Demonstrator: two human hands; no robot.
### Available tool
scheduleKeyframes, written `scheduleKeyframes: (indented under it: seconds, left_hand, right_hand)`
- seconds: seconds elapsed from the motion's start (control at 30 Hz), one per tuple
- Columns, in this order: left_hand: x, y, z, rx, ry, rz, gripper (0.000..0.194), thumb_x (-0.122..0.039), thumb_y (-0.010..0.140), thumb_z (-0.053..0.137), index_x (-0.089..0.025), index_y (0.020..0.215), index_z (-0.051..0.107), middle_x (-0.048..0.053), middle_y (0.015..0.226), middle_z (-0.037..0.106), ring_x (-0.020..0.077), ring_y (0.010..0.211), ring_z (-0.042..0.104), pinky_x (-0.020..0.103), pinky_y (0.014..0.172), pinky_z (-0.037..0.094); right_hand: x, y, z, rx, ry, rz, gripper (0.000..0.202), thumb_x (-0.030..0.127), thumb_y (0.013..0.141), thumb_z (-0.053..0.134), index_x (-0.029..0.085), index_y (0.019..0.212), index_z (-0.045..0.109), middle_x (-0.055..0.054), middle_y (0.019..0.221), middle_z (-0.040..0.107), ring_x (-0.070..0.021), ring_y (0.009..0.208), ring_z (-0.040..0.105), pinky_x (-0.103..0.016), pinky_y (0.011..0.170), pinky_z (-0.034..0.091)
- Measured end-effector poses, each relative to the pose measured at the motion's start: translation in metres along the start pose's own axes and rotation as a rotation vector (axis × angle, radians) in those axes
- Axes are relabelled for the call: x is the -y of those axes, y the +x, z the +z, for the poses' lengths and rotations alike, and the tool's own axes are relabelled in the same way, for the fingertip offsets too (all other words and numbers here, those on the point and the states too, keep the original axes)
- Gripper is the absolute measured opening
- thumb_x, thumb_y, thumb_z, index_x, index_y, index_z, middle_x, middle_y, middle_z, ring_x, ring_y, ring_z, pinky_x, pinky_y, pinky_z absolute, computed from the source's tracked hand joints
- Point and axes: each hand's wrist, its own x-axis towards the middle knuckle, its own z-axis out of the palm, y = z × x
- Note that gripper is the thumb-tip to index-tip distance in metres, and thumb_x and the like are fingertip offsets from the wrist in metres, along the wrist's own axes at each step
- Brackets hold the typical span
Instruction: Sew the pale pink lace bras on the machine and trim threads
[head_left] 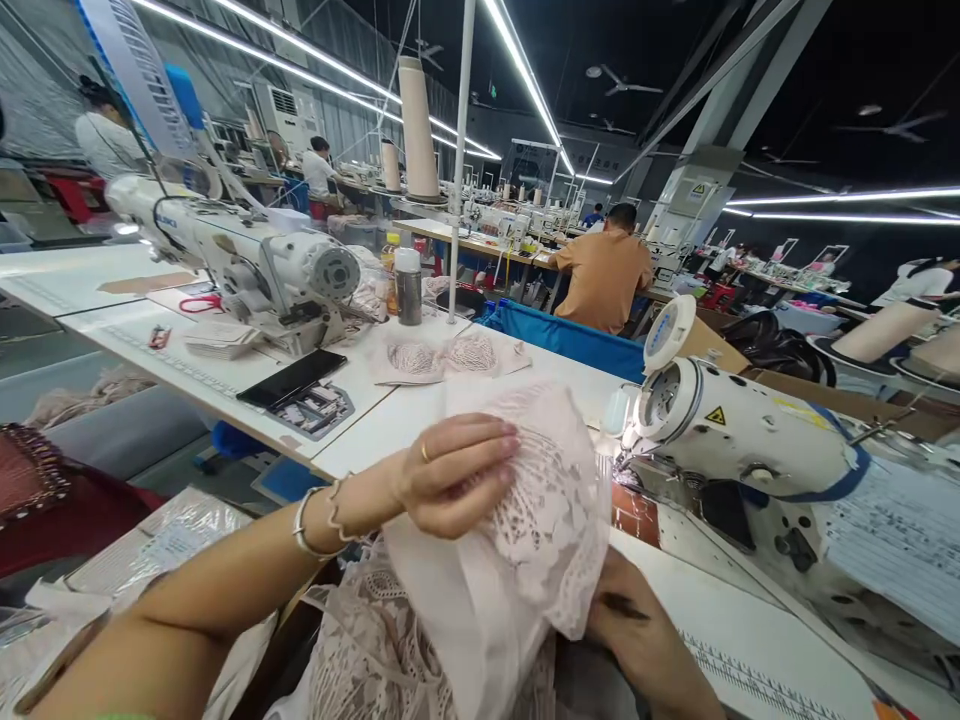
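A pale pink lace bra piece [540, 490] with sheer backing hangs in front of me, raised off the table. My left hand [457, 475], wearing a ring, pinches its upper left side between thumb and fingers. At the lower right edge, my right hand [637, 620] grips the same piece, its fingertips hidden behind the cloth. More lace fabric [375, 640] is heaped on my lap below. Another bra piece with two lace cups [450, 357] lies on the white table beyond my hands.
A sewing machine [750, 430] stands close on the right, another [247, 260] at the left. On the table [375, 420] are a black phone [292, 378], red scissors [201, 303] and a dark bottle [409, 287]. A thread cone [418, 135] and pole rise behind. A co-worker [606, 268] sits ahead.
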Motion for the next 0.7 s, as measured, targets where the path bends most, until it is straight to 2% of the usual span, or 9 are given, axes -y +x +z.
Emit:
scheduleKeyframes:
  seconds: [0.07, 0.1, 0.23, 0.33, 0.43, 0.47, 0.57, 0.63, 0.7]
  left_hand:
    - [0.001, 0.008, 0.01, 0.015, 0.074, 0.052, 0.023, -0.02, 0.094, 0.06, -0.033, 0.112, 0.063, 0.003, 0.111, 0.069, 0.0212, 0.107, 0.065, 0.04, 0.093, 0.057]
    - [0.006, 0.012, 0.015, 0.049, 0.127, 0.008, 0.028, -0.016, 0.094, 0.059, -0.03, 0.118, 0.062, 0.006, 0.115, 0.069, 0.0231, 0.111, 0.064, 0.043, 0.097, 0.054]
    - [0.014, 0.015, 0.028, 0.464, 0.142, -0.747, 0.031, -0.011, 0.092, 0.057, -0.011, 0.122, 0.063, 0.025, 0.13, 0.058, 0.0385, 0.132, 0.045, 0.063, 0.11, 0.031]
    - [-0.022, -0.003, 0.036, 0.643, -0.03, -0.921, 0.022, -0.021, 0.093, 0.057, -0.008, 0.085, 0.072, 0.026, 0.11, 0.064, 0.0423, 0.119, 0.05, 0.063, 0.1, 0.035]
    - [-0.076, -0.023, 0.048, 0.763, -0.343, -0.917, 0.028, -0.032, 0.088, 0.066, -0.016, 0.066, 0.069, 0.008, 0.081, 0.069, 0.0278, 0.091, 0.061, 0.043, 0.09, 0.045]
    - [-0.092, -0.027, 0.052, 0.755, -0.472, -0.95, 0.028, -0.042, 0.084, 0.071, -0.018, 0.07, 0.07, 0.003, 0.077, 0.068, 0.0245, 0.086, 0.061, 0.037, 0.086, 0.045]
    - [-0.119, -0.028, 0.062, 0.519, -0.928, -1.269, 0.052, -0.068, 0.078, 0.065, -0.016, 0.074, 0.066, 0.0, 0.068, 0.059, 0.0205, 0.073, 0.056, 0.029, 0.069, 0.043]
    - [-0.123, -0.024, 0.064, 0.399, -1.08, -1.38, 0.061, -0.076, 0.076, 0.059, -0.015, 0.076, 0.065, 0.002, 0.071, 0.059, 0.0211, 0.073, 0.055, 0.03, 0.067, 0.042]
    - [-0.12, -0.019, 0.063, 0.369, -1.172, -1.391, 0.063, -0.078, 0.071, 0.065, -0.016, 0.082, 0.067, 0.003, 0.079, 0.063, 0.022, 0.079, 0.057, 0.03, 0.073, 0.044]
  right_hand:
    - [0.004, 0.01, 0.008, 0.18, 0.021, 0.107, 0.038, 0.038, 0.099, 0.051, 0.025, 0.075, 0.078, -0.006, 0.082, 0.074, -0.0218, 0.082, 0.069, -0.034, 0.083, 0.054]
    - [0.004, 0.012, 0.011, 0.191, -0.01, 0.156, 0.039, 0.037, 0.1, 0.048, 0.024, 0.075, 0.076, -0.004, 0.077, 0.072, -0.0202, 0.077, 0.068, -0.032, 0.08, 0.053]
    - [-0.012, 0.012, 0.01, 0.007, -0.289, 0.318, 0.028, 0.027, 0.094, 0.044, 0.021, 0.077, 0.066, -0.005, 0.088, 0.068, -0.021, 0.085, 0.064, -0.032, 0.083, 0.049]
    - [-0.034, 0.011, 0.004, -0.06, -0.357, 0.389, 0.028, 0.034, 0.093, 0.045, 0.021, 0.077, 0.064, -0.006, 0.086, 0.068, -0.0242, 0.085, 0.064, -0.035, 0.082, 0.048]
    - [-0.053, 0.012, 0.008, -0.212, -0.247, 0.381, 0.044, 0.056, 0.094, 0.044, 0.021, 0.075, 0.063, -0.007, 0.08, 0.069, -0.0255, 0.083, 0.065, -0.036, 0.081, 0.05]
    - [-0.058, 0.013, 0.012, -0.286, -0.209, 0.374, 0.051, 0.065, 0.091, 0.044, 0.021, 0.072, 0.061, -0.007, 0.077, 0.068, -0.0253, 0.08, 0.065, -0.035, 0.08, 0.05]
    - [-0.07, 0.014, 0.023, -0.596, -0.167, 0.377, 0.058, 0.08, 0.08, 0.053, 0.024, 0.067, 0.053, -0.003, 0.066, 0.061, -0.0229, 0.069, 0.061, -0.033, 0.072, 0.051]
    - [-0.075, 0.014, 0.028, -0.772, -0.123, 0.396, 0.056, 0.079, 0.074, 0.062, 0.024, 0.073, 0.052, -0.001, 0.069, 0.062, -0.0222, 0.07, 0.062, -0.031, 0.071, 0.051]
    - [-0.079, 0.012, 0.031, -0.81, -0.018, 0.431, 0.054, 0.076, 0.075, 0.065, 0.023, 0.082, 0.056, -0.003, 0.078, 0.067, -0.0243, 0.079, 0.066, -0.031, 0.074, 0.053]
